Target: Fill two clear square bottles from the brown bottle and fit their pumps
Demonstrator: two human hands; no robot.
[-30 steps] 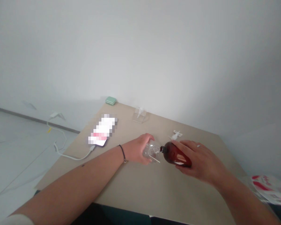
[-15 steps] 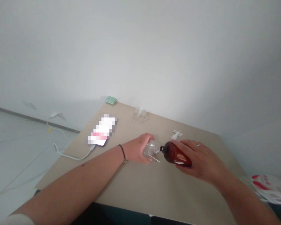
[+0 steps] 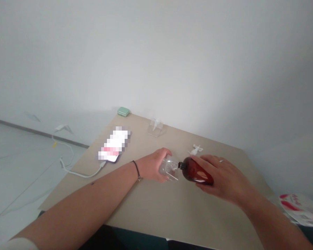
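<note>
Firstly, the one red-and-white package at the right edge bears printed writing, too blurred for reading; the screen of the one phone is pixelated. Two vessels are held above the table. The left hand has its fingers curled around the clear container; the right hand grips the tilted brown bottle, whose neck is at the container; whether they touch, I cannot tell. Beyond lie two white pieces and one green case.
</note>
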